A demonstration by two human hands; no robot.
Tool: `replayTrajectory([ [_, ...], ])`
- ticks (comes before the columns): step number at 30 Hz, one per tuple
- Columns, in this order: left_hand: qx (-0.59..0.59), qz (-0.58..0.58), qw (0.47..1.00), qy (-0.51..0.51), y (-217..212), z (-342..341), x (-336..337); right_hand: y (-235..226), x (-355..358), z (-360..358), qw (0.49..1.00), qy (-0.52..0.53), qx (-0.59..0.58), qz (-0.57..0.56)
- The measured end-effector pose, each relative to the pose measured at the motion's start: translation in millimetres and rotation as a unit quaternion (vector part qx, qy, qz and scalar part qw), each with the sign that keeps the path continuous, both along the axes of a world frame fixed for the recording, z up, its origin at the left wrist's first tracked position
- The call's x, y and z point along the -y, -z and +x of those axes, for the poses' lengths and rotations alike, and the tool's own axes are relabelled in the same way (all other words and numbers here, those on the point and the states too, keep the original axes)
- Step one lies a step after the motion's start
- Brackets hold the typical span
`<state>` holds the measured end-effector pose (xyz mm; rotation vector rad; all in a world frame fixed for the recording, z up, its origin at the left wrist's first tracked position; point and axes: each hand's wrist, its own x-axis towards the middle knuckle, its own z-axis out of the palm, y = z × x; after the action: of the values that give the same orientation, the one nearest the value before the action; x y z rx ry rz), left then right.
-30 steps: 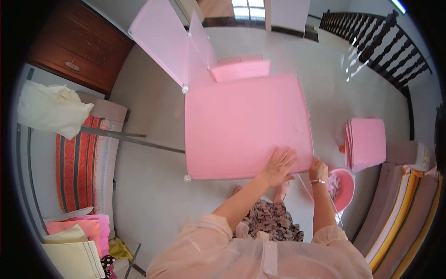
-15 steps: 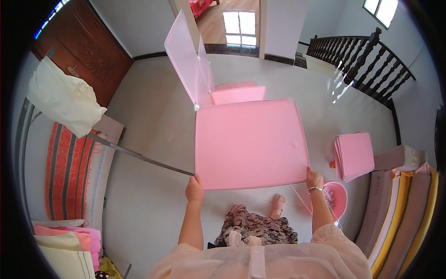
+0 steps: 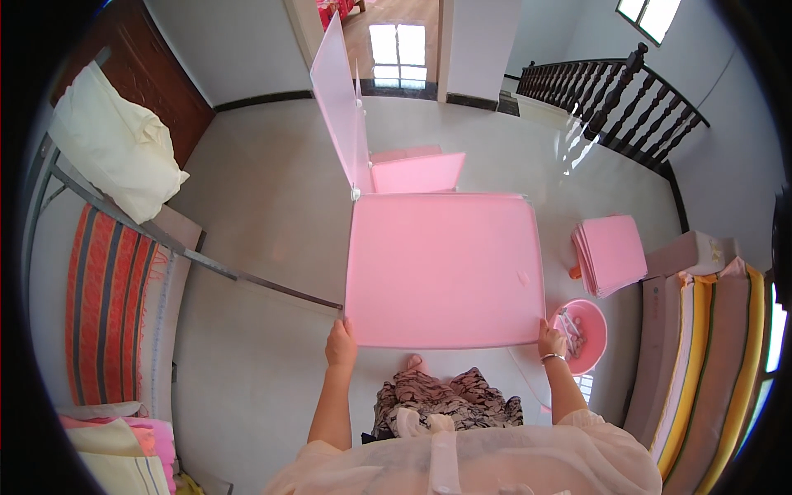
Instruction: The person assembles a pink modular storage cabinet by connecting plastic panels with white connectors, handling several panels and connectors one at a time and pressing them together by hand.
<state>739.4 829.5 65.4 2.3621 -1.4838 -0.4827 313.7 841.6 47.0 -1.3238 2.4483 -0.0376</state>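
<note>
A person looks down at a large pink panel (image 3: 445,272) held flat and roughly level in front of them, above a pale floor (image 3: 264,214). The left hand (image 3: 341,345) grips the near left corner of the panel, fingers curled onto its edge; the right hand (image 3: 551,338), with a thin bracelet at the wrist, clasps the near right corner in the same way. Both hands are closed on the panel's near edge, well apart from each other.

At the panel's far left corner stands an upright translucent panel (image 3: 338,99), rising from a small white connector (image 3: 355,195). Just behind the far edge lies a smaller pink panel (image 3: 417,173), tilted.

To the right, on the floor, sits a stack of pink panels (image 3: 610,252), and nearer the person a round pink bowl (image 3: 587,330) holding small pieces (too small to tell what they are). Further right lie striped folded mattresses (image 3: 718,363). A dark wooden railing (image 3: 610,91) runs along the upper right.

On the left, a cream pillow (image 3: 115,144) rests over a metal frame (image 3: 165,239), with a red striped cloth (image 3: 107,313) below it. One bare foot (image 3: 412,361) shows under the panel's near edge, above a patterned skirt (image 3: 450,400).
</note>
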Motion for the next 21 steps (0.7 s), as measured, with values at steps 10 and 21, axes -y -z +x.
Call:
replayTrajectory([
  [10, -0.011, -0.008, 1.0, 0.007, 49, -13, 24, 8, -17, -28, 0.99, 0.044, 0.132, 0.009],
  [21, -0.048, -0.005, 0.999, 0.021, 25, -66, -49, -29, -104, -103, 0.984, 0.036, 0.165, -0.049],
])
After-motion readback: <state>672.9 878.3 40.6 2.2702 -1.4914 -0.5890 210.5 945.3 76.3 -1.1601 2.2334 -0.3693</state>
